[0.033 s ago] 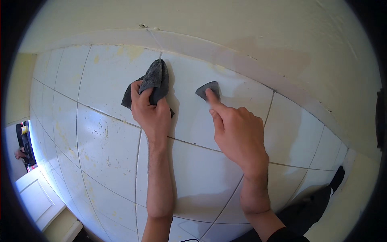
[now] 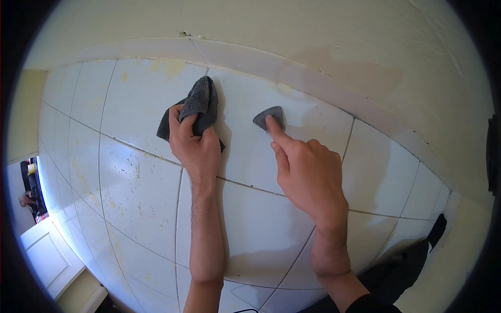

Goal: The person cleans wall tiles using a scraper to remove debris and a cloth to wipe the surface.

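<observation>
A dark grey cloth [image 2: 201, 104] is bunched in my left hand [image 2: 195, 141], its folds sticking up past my fingers above the white floor tiles [image 2: 255, 224]. My right hand [image 2: 310, 175] is closed round a scraper [image 2: 275, 113] with a grey, fan-shaped blade. The index finger stretches forward and presses on the blade, which lies against the same tile, to the right of the cloth. Any handle is hidden under my palm.
A pale skirting [image 2: 250, 57] and a cream wall [image 2: 250, 21] border the tiles at the far side. Yellowish stains and dark flecks [image 2: 134, 169] mark tiles on the left. A white door [image 2: 49, 255] stands lower left; my dark-clothed leg [image 2: 399, 271] is lower right.
</observation>
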Tool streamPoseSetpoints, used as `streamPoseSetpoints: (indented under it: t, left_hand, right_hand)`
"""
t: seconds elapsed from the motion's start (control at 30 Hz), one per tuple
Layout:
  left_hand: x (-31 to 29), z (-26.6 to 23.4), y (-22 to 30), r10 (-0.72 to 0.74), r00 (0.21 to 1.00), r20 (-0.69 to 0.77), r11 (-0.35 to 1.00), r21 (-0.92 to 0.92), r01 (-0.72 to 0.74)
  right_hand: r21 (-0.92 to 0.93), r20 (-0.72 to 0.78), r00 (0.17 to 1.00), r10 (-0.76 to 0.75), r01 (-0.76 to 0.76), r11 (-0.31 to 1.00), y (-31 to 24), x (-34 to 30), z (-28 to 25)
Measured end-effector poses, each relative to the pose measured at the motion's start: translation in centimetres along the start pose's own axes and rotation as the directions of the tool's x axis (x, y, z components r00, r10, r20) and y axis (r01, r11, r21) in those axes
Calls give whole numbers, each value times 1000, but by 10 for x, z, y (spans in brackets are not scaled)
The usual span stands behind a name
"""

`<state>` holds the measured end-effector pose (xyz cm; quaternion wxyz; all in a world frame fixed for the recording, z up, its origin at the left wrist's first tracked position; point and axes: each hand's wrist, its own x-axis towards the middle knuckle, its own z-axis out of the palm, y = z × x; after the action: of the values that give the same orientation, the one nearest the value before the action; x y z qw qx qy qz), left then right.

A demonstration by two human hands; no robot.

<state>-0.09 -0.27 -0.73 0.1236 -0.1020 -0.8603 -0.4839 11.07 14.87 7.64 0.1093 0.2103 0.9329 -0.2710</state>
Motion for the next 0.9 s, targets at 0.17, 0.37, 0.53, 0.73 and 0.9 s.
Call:
streamPoseSetpoints:
  t: [0.17, 0.37, 0.53, 0.73, 0.9]
  left_hand:
    - [-1, 2, 4, -27, 999, 27, 1000, 12, 27]
    - [0, 1, 2, 5, 1000, 4, 1000, 17, -5]
    - [0, 1, 1, 25, 1000, 9, 999, 37, -25]
    - [0, 0, 2, -28, 1000, 13, 1000, -13, 28]
    - [0, 1, 4, -34, 999, -20, 999, -8, 34]
  right_hand:
    - [30, -55, 998, -34, 36, 999, 8, 2, 2]
    - [16, -39, 998, -45, 45, 999, 9, 0, -1]
    - [19, 10, 1000, 0, 0, 1000, 5, 2, -1]
    - [-26, 16, 1000, 8, -8, 1000, 2, 3, -8]
    - [-46, 37, 999, 15, -14, 999, 2, 0, -5]
